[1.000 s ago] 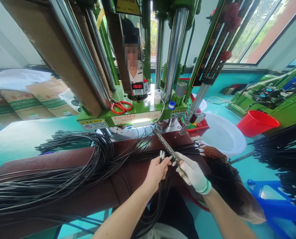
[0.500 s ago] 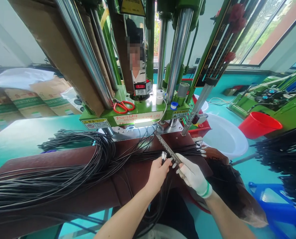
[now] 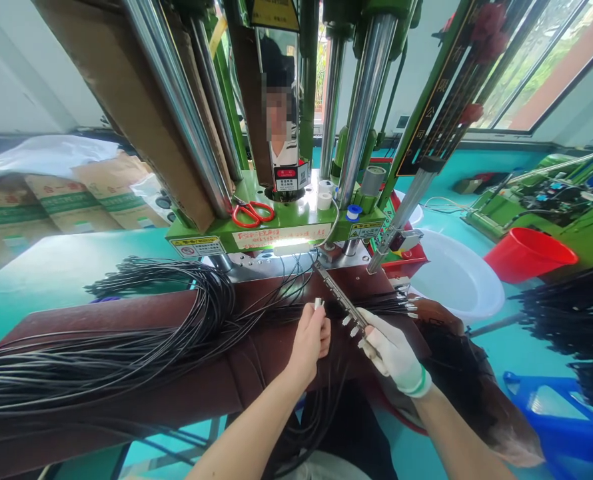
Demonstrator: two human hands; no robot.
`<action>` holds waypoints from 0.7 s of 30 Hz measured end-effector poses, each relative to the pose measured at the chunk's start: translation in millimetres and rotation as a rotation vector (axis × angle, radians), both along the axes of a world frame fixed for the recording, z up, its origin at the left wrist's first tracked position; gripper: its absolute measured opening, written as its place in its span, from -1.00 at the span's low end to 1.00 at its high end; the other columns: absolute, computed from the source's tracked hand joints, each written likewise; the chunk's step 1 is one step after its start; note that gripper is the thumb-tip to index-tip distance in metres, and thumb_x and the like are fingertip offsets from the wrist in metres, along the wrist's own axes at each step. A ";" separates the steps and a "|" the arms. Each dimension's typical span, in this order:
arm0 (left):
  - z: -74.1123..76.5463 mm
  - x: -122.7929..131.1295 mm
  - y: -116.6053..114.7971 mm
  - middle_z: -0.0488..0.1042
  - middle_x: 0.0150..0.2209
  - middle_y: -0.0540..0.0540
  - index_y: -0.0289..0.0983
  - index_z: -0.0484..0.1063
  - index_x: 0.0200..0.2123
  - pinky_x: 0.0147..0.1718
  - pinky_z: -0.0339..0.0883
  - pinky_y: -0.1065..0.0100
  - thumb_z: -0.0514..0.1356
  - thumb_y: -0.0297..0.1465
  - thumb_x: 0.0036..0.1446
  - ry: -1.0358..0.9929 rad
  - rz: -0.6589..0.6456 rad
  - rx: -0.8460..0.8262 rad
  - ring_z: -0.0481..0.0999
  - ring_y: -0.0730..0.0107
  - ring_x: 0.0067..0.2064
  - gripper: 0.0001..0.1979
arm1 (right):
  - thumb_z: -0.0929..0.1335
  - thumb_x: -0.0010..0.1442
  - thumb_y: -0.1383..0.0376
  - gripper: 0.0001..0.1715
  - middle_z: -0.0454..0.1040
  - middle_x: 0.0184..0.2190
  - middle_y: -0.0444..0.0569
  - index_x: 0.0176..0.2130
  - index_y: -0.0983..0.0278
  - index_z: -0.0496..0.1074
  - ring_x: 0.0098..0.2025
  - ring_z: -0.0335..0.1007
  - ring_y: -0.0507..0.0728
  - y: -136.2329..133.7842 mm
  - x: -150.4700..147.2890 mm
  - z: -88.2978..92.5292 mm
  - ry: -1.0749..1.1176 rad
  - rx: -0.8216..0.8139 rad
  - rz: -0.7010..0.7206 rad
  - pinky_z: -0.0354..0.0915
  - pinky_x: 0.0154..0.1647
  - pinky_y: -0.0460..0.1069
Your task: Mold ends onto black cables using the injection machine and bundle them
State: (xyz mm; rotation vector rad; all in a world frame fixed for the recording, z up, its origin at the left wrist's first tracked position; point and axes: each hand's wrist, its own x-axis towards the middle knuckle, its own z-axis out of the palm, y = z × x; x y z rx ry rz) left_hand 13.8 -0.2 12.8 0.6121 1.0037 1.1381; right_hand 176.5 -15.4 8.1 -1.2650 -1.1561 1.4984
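My bare left hand [image 3: 310,339] is closed, with a small pale cable connector [image 3: 318,303] poking up past the thumb and forefinger. The hand hides how many cables it grips. In a white glove, my right hand [image 3: 395,352] wraps round the near end of a narrow metal bar [image 3: 337,292], which slants up and left toward the press. Several small white connectors stick out along the bar's left side near the glove. Beneath both hands, a bunch of black cables [image 3: 376,304] with pale tips runs across the brown work table [image 3: 271,353].
A green press [image 3: 201,230] with steel columns stands straight ahead, red-handled scissors [image 3: 253,213] lying on its plate. A thick bundle of black cables [image 3: 126,353] covers the table's left side. To the right are a white basin [image 3: 456,273], a red bucket [image 3: 529,255] and a blue stool [image 3: 556,413].
My left hand has moved slightly left, away from the bar, and its fingers have curled over the connector ends. My right hand keeps hold of the bar. The whole view has shifted a little.
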 end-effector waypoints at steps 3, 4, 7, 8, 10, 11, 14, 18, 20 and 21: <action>-1.8 2.5 -0.3 -0.03 -0.70 0.21 -0.22 0.08 -0.50 -0.77 -0.33 0.58 0.16 -0.13 -0.02 0.037 -0.079 -0.014 -0.15 0.71 -0.72 -0.65 | 0.31 0.07 0.05 -0.26 0.17 -0.65 -0.21 0.12 0.41 0.17 -0.72 -0.05 -0.13 0.3 1.2 -1.0 0.008 -0.016 0.022 -0.12 -0.85 -0.21; -2.9 2.8 0.3 -0.04 -0.71 0.22 -0.23 0.12 -0.49 -0.77 -0.31 0.57 0.18 -0.14 -0.03 0.042 -0.089 -0.021 -0.15 0.71 -0.72 -0.66 | 0.31 0.07 0.05 -0.25 0.18 -0.64 -0.20 0.12 0.41 0.17 -0.72 -0.05 -0.13 0.4 1.3 -1.2 0.006 -0.023 0.028 -0.12 -0.85 -0.21; -7.2 2.3 2.8 -0.06 -0.72 0.22 -0.27 0.21 -0.48 -0.77 -0.26 0.56 0.19 -0.15 -0.04 0.023 -0.079 -0.025 -0.15 0.72 -0.72 -0.68 | 0.33 0.04 0.05 -0.24 0.22 -0.61 -0.16 0.11 0.42 0.19 -0.71 -0.03 -0.12 0.4 0.9 0.1 0.006 -0.037 0.030 -0.14 -0.85 -0.20; -8.5 2.0 3.4 -0.05 -0.73 0.22 -0.28 0.22 -0.48 -0.77 -0.25 0.56 0.19 -0.14 -0.05 0.014 -0.072 -0.025 -0.15 0.72 -0.72 -0.68 | 0.33 0.04 0.05 -0.25 0.22 -0.60 -0.15 0.10 0.43 0.20 -0.70 -0.04 -0.12 0.4 0.5 1.0 0.006 -0.038 0.028 -0.14 -0.85 -0.20; -10.5 1.7 4.1 -0.04 -0.73 0.22 -0.29 0.23 -0.49 -0.77 -0.25 0.56 0.21 -0.13 -0.08 0.010 -0.062 -0.036 -0.14 0.72 -0.72 -0.66 | 0.32 0.05 0.06 -0.28 0.23 -0.59 -0.14 0.09 0.42 0.21 -0.69 -0.03 -0.12 0.4 -0.1 2.6 0.006 -0.037 0.031 -0.14 -0.84 -0.20; -11.2 1.8 4.2 -0.04 -0.74 0.22 -0.29 0.24 -0.49 -0.77 -0.25 0.56 0.22 -0.12 -0.09 0.011 -0.061 -0.041 -0.14 0.72 -0.72 -0.65 | 0.32 0.06 0.07 -0.29 0.22 -0.59 -0.14 0.09 0.42 0.21 -0.68 -0.02 -0.11 0.4 -0.3 2.9 0.008 -0.032 0.036 -0.14 -0.83 -0.20; -12.0 2.1 4.2 -0.06 -0.74 0.23 -0.29 0.24 -0.50 -0.77 -0.26 0.56 0.23 -0.11 -0.11 0.019 -0.051 -0.047 -0.14 0.73 -0.73 -0.64 | 0.32 0.07 0.09 -0.31 0.22 -0.58 -0.13 0.09 0.40 0.21 -0.65 0.02 -0.09 0.4 0.1 1.5 0.027 -0.013 0.047 -0.15 -0.80 -0.20; -11.7 1.7 4.6 -0.07 -0.74 0.23 -0.29 0.24 -0.51 -0.77 -0.26 0.56 0.22 -0.12 -0.10 0.032 -0.030 -0.041 -0.15 0.73 -0.73 -0.65 | 0.33 0.05 0.09 -0.32 0.23 -0.56 -0.12 0.08 0.39 0.23 -0.63 0.01 -0.09 0.4 0.0 -0.8 0.046 -0.010 0.045 -0.17 -0.78 -0.20; -10.9 1.6 4.6 -0.07 -0.75 0.24 -0.28 0.23 -0.51 -0.77 -0.27 0.56 0.22 -0.12 -0.10 0.035 -0.017 -0.039 -0.15 0.73 -0.73 -0.65 | 0.33 0.04 0.08 -0.29 0.23 -0.56 -0.12 0.08 0.40 0.23 -0.64 0.00 -0.10 0.6 -0.9 0.1 0.030 -0.010 0.042 -0.18 -0.78 -0.19; -10.3 1.7 4.5 -0.07 -0.75 0.24 -0.28 0.23 -0.51 -0.77 -0.27 0.56 0.22 -0.12 -0.11 0.038 -0.013 -0.040 -0.15 0.73 -0.73 -0.65 | 0.33 0.03 0.07 -0.28 0.23 -0.56 -0.12 0.09 0.42 0.23 -0.65 -0.01 -0.10 0.7 -1.4 0.7 0.019 -0.010 0.037 -0.19 -0.79 -0.18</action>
